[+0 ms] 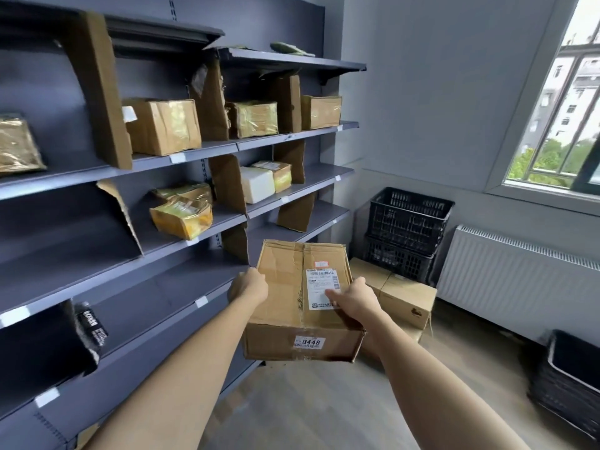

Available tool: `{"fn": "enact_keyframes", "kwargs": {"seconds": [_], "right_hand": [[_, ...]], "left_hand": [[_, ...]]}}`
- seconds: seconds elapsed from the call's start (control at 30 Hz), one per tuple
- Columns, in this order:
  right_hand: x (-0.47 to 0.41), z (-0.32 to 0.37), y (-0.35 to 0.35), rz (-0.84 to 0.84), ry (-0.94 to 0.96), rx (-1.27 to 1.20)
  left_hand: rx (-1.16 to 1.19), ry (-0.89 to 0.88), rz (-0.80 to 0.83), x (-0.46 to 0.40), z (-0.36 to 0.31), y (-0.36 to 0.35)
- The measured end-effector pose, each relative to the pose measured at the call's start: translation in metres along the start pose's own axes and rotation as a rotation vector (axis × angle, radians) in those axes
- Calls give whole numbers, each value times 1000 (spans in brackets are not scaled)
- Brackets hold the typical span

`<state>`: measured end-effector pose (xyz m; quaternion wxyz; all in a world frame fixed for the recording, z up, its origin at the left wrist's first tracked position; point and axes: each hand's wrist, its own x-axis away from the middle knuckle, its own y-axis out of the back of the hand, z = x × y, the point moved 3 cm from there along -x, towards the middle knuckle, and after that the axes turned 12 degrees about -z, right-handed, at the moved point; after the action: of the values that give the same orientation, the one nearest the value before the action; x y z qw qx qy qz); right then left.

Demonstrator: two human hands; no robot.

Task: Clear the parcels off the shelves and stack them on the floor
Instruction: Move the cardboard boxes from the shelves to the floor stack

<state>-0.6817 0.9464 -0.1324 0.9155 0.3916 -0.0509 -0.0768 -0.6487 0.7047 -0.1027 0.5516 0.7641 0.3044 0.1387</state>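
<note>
Gripping cardboard parcel [292, 287] between left hand [248, 287] and right hand [355, 298]

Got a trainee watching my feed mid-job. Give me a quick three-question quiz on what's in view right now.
1. True or false: both hands grip the cardboard box marked 0448.
2. What lies on the floor behind that box? A) cardboard boxes B) a ladder C) a chair
3. Fill in: the two stacked black crates stand beside the white ____.

Key:
1. True: left hand on its left side, right hand on its right.
2. A: floor boxes.
3. radiator.
</note>
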Motion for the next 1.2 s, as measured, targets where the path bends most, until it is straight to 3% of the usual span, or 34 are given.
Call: {"fn": "enact_keyframes", "kwargs": {"seconds": [0.73, 1.2], "right_hand": [[-242, -32, 2, -71, -115, 59], [-458, -87, 84, -10, 3, -12]], "left_hand": [[80, -125, 161, -156, -182, -116], [86, -28, 98, -199, -381, -176]]}}
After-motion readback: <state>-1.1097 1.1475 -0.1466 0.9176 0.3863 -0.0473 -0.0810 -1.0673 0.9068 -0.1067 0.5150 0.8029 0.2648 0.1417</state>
